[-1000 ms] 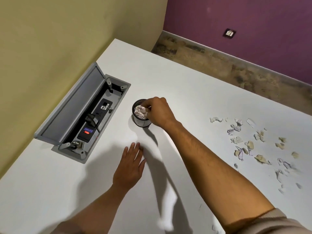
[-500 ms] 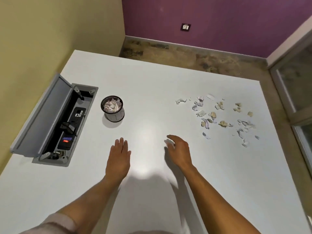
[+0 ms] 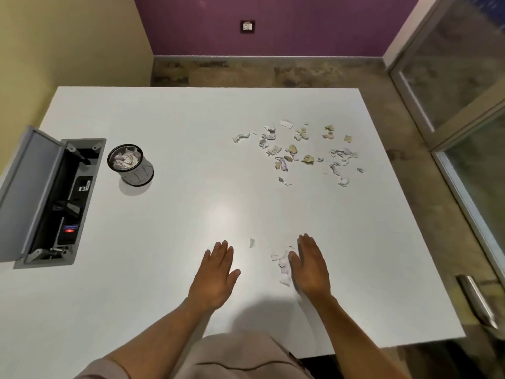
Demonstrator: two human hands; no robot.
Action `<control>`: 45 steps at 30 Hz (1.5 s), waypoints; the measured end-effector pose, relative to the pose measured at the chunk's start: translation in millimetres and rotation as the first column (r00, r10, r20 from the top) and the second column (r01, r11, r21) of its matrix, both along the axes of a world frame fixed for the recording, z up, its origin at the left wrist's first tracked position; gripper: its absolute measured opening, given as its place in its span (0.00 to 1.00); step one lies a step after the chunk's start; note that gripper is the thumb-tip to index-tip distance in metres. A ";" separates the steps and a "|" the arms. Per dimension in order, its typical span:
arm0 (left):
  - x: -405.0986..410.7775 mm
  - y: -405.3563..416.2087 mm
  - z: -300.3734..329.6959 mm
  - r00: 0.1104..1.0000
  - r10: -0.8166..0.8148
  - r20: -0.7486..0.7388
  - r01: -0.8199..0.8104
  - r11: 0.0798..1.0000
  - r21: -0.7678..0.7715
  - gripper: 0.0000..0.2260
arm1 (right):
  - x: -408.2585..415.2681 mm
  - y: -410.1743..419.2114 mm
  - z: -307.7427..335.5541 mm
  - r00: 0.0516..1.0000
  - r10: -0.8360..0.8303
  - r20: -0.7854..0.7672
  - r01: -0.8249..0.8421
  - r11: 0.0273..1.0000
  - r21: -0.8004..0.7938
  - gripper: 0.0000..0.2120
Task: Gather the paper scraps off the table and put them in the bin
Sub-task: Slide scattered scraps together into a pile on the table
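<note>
Where the paper scraps (image 3: 297,150) lie thickest, toward the far right of the white desk (image 3: 191,119), wide bare surface separates them from both hands. A smaller clutch of scraps (image 3: 282,265) sits just beside the right hand (image 3: 310,266), touching its thumb side, with one stray bit (image 3: 251,242) between the hands. Both the right and the left hand (image 3: 216,272) lie flat, fingers straight, gripping nothing. The small bin (image 3: 131,164), already holding paper, stands far left beside the open cable box (image 3: 49,201) near the desk's left edge.

Bare forearms, no watch or rings seen. Left hand (image 3: 216,272), right hand (image 3: 310,265). Pale beige-pink short-sleeved top (image 3: 240,354), possibly a T-shirt.
</note>
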State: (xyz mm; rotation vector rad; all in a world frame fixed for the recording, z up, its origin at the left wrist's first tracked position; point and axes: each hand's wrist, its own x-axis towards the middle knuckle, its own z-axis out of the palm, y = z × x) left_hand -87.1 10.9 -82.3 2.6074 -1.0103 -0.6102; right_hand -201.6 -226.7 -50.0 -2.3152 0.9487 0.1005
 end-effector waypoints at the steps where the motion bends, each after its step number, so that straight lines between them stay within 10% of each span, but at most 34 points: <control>1: -6.8 -4.1 -1.3 1.000 -0.017 -0.013 0.018 1.000 0.022 0.32 | -12.5 -3.0 -3.3 1.000 0.005 -0.019 -0.005 1.000 -0.013 0.27; 12: -26.2 -43.1 -10.7 0.997 -0.065 -0.032 0.069 0.988 0.140 0.48 | -77.5 -2.7 -33.2 0.917 0.246 -0.312 -0.319 0.925 -0.208 0.44; 22: -9.3 -93.1 -13.2 0.975 -0.222 0.011 0.219 0.968 0.120 0.60 | -30.9 -17.4 -43.0 0.935 0.332 -0.121 -0.353 0.881 -0.313 0.40; 30: -11.8 -127.5 -22.8 0.968 -0.226 0.105 0.226 0.974 0.012 0.46 | -3.8 -42.6 -60.2 0.901 0.403 -0.157 -0.433 0.840 -0.327 0.34; 37: -14.1 -153.8 -24.9 0.952 -0.278 0.125 0.293 0.948 -0.125 0.30 | -22.9 -81.5 -68.0 0.839 0.440 0.320 -0.261 0.842 -0.472 0.19; 45: -26.7 -170.4 -39.3 0.957 -0.253 0.143 0.281 0.930 -0.235 0.21 | -30.2 -94.8 -54.5 0.829 0.557 -0.052 -0.531 0.755 -0.384 0.24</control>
